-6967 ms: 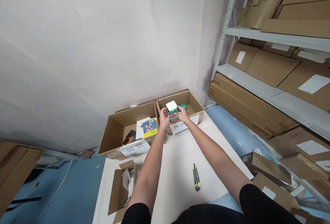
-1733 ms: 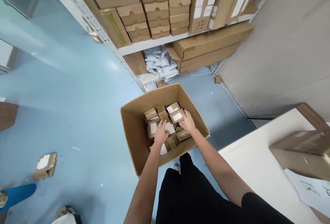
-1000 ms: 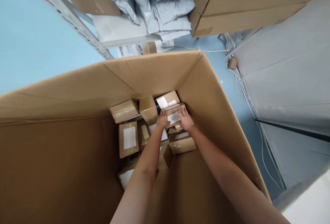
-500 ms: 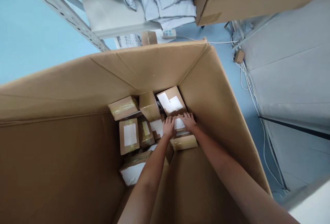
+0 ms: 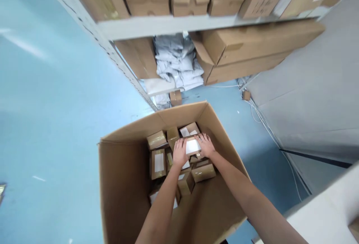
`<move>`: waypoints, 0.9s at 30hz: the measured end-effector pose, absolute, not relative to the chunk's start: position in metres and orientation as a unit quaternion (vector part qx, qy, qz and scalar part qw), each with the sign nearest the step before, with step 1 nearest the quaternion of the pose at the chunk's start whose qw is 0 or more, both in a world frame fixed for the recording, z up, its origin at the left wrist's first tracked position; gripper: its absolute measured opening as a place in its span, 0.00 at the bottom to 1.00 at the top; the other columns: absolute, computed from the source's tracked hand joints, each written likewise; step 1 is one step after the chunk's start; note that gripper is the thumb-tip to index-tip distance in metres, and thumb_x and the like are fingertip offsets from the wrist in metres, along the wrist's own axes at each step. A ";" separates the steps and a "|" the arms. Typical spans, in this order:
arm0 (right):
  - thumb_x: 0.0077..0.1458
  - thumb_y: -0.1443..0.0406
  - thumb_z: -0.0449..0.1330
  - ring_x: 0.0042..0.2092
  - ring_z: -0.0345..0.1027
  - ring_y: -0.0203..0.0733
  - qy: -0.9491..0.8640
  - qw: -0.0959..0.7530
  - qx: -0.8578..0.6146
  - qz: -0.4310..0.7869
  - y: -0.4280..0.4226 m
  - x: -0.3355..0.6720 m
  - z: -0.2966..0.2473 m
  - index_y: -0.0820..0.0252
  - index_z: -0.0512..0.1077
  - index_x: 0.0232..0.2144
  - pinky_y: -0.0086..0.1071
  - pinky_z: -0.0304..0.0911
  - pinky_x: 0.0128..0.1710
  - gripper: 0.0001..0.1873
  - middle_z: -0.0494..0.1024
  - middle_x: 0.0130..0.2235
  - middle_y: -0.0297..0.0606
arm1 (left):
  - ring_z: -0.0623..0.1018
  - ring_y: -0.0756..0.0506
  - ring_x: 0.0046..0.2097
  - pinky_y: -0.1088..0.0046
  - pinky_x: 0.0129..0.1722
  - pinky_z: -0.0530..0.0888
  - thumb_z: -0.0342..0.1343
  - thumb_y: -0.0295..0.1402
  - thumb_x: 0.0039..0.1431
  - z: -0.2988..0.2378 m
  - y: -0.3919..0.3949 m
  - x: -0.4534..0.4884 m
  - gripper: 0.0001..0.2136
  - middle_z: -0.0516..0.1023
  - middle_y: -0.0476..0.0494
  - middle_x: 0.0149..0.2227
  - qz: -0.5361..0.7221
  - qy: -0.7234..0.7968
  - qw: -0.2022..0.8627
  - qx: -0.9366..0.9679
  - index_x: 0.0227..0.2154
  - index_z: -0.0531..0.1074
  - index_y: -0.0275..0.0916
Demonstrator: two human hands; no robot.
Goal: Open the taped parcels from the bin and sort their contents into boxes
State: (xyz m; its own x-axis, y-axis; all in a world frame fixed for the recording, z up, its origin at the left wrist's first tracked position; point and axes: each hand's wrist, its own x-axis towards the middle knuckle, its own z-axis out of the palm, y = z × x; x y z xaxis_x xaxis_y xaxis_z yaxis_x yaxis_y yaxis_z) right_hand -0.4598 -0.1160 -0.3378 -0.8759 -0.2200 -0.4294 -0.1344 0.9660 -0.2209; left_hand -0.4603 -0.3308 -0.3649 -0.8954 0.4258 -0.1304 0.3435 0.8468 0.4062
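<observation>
Between my two hands is a small cardboard box (image 5: 192, 146) with a white label on top. My left hand (image 5: 180, 152) grips its left side and my right hand (image 5: 205, 145) its right side, fingers over the edges. It is raised above the other parcels inside a large open carton (image 5: 123, 184). Around it lie several small taped boxes: a labelled box (image 5: 158, 164) to the left, a taped box (image 5: 203, 172) just below my right hand, and a box with white labels (image 5: 189, 129) behind. My left forearm partly covers a lower box.
Behind the carton a metal shelf (image 5: 168, 26) carries brown boxes, with grey plastic mailing bags (image 5: 179, 62) and a long cardboard box (image 5: 252, 42) below it. Cables (image 5: 260, 116) run along the floor by the grey wall panel (image 5: 308, 98) at right. Blue floor (image 5: 56, 143) lies to the left.
The labelled small box has come up from among the parcels, held between both hands. My view has drawn back and up, showing more of the carton, shelf and floor.
</observation>
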 end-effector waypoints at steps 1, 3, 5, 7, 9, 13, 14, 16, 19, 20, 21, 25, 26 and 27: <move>0.43 0.64 0.74 0.74 0.39 0.64 0.966 0.220 -0.099 -0.096 -0.119 -0.462 -0.316 0.58 0.47 0.76 0.55 0.41 0.71 0.63 0.53 0.73 0.57 | 0.63 0.31 0.71 0.50 0.73 0.57 0.64 0.25 0.44 -0.342 -0.337 -0.462 0.46 0.66 0.31 0.68 0.191 0.956 0.093 0.202 0.70 0.57 0.36; 0.43 0.64 0.74 0.74 0.40 0.63 0.969 0.194 -0.117 -0.098 -0.126 -0.463 -0.270 0.57 0.47 0.75 0.54 0.43 0.70 0.63 0.54 0.72 0.56 | 0.63 0.31 0.71 0.49 0.72 0.58 0.63 0.26 0.45 -0.294 -0.348 -0.461 0.46 0.66 0.31 0.68 0.191 0.958 0.065 0.205 0.71 0.56 0.38; 0.42 0.64 0.74 0.73 0.42 0.64 0.973 0.163 -0.131 -0.097 -0.134 -0.459 -0.222 0.55 0.48 0.75 0.56 0.40 0.71 0.63 0.56 0.72 0.55 | 0.63 0.31 0.71 0.49 0.72 0.58 0.63 0.27 0.46 -0.247 -0.359 -0.458 0.47 0.66 0.32 0.68 0.187 0.959 0.044 0.209 0.71 0.55 0.39; 0.42 0.64 0.74 0.73 0.44 0.64 0.978 0.129 -0.137 -0.093 -0.143 -0.451 -0.171 0.54 0.50 0.74 0.58 0.36 0.72 0.62 0.57 0.71 0.55 | 0.62 0.32 0.71 0.49 0.72 0.58 0.63 0.27 0.46 -0.199 -0.368 -0.452 0.47 0.66 0.33 0.68 0.181 0.959 0.027 0.217 0.72 0.53 0.41; 0.41 0.64 0.74 0.73 0.44 0.65 0.982 0.096 -0.135 -0.090 -0.150 -0.438 -0.120 0.56 0.51 0.74 0.58 0.35 0.73 0.61 0.57 0.71 0.56 | 0.61 0.32 0.72 0.48 0.72 0.58 0.63 0.27 0.47 -0.153 -0.376 -0.446 0.48 0.65 0.34 0.69 0.176 0.957 0.008 0.232 0.73 0.51 0.43; 0.41 0.66 0.73 0.73 0.43 0.65 0.991 0.021 -0.101 -0.089 -0.155 -0.397 -0.032 0.59 0.53 0.73 0.57 0.36 0.73 0.60 0.58 0.70 0.56 | 0.59 0.32 0.73 0.48 0.73 0.57 0.62 0.28 0.51 -0.070 -0.378 -0.431 0.47 0.63 0.35 0.70 0.169 0.943 -0.045 0.283 0.73 0.50 0.43; 0.41 0.67 0.72 0.73 0.44 0.65 0.992 0.000 -0.089 -0.090 -0.153 -0.384 -0.014 0.59 0.53 0.73 0.56 0.37 0.73 0.59 0.58 0.69 0.56 | 0.59 0.33 0.73 0.49 0.73 0.57 0.62 0.28 0.52 -0.053 -0.375 -0.426 0.46 0.63 0.35 0.70 0.168 0.937 -0.060 0.299 0.73 0.50 0.43; 0.43 0.67 0.70 0.72 0.44 0.64 0.993 -0.035 -0.063 -0.092 -0.146 -0.356 0.015 0.60 0.53 0.73 0.56 0.36 0.73 0.57 0.59 0.69 0.57 | 0.59 0.33 0.73 0.51 0.73 0.57 0.61 0.28 0.53 -0.022 -0.365 -0.415 0.45 0.64 0.35 0.69 0.168 0.924 -0.090 0.331 0.73 0.51 0.43; 0.44 0.67 0.69 0.72 0.44 0.65 0.993 -0.077 -0.013 -0.092 -0.127 -0.305 0.047 0.61 0.53 0.73 0.58 0.36 0.73 0.56 0.58 0.69 0.57 | 0.60 0.33 0.73 0.52 0.72 0.59 0.61 0.27 0.53 0.015 -0.339 -0.391 0.44 0.65 0.34 0.69 0.169 0.900 -0.118 0.384 0.73 0.51 0.42; 0.44 0.67 0.69 0.72 0.44 0.65 0.992 -0.090 0.005 -0.091 -0.119 -0.285 0.055 0.61 0.53 0.73 0.58 0.36 0.73 0.56 0.58 0.70 0.57 | 0.60 0.32 0.73 0.52 0.71 0.61 0.61 0.27 0.53 0.024 -0.327 -0.381 0.44 0.65 0.34 0.69 0.171 0.890 -0.123 0.404 0.73 0.51 0.42; 0.43 0.67 0.69 0.72 0.44 0.65 0.990 -0.103 0.024 -0.090 -0.109 -0.264 0.062 0.61 0.53 0.73 0.57 0.36 0.73 0.56 0.58 0.69 0.58 | 0.60 0.32 0.73 0.53 0.70 0.63 0.60 0.27 0.53 0.033 -0.314 -0.370 0.44 0.65 0.34 0.69 0.173 0.880 -0.125 0.425 0.73 0.51 0.42; 0.42 0.68 0.69 0.72 0.45 0.65 0.981 -0.146 0.101 -0.081 -0.064 -0.167 0.081 0.62 0.55 0.72 0.56 0.39 0.72 0.56 0.59 0.68 0.59 | 0.61 0.32 0.72 0.53 0.67 0.67 0.60 0.27 0.54 0.054 -0.246 -0.309 0.44 0.65 0.33 0.68 0.178 0.833 -0.126 0.508 0.73 0.50 0.43; 0.41 0.68 0.70 0.71 0.45 0.65 0.978 -0.152 0.122 -0.078 -0.051 -0.139 0.083 0.63 0.56 0.71 0.56 0.39 0.71 0.56 0.60 0.68 0.60 | 0.61 0.32 0.71 0.53 0.66 0.67 0.60 0.28 0.54 0.056 -0.226 -0.290 0.44 0.65 0.33 0.68 0.177 0.821 -0.124 0.528 0.73 0.50 0.43; 0.41 0.68 0.70 0.71 0.46 0.66 0.974 -0.156 0.145 -0.074 -0.037 -0.110 0.083 0.63 0.56 0.71 0.56 0.40 0.71 0.56 0.60 0.68 0.60 | 0.61 0.32 0.71 0.54 0.66 0.68 0.60 0.28 0.54 0.058 -0.205 -0.268 0.43 0.65 0.33 0.68 0.176 0.809 -0.120 0.548 0.73 0.50 0.44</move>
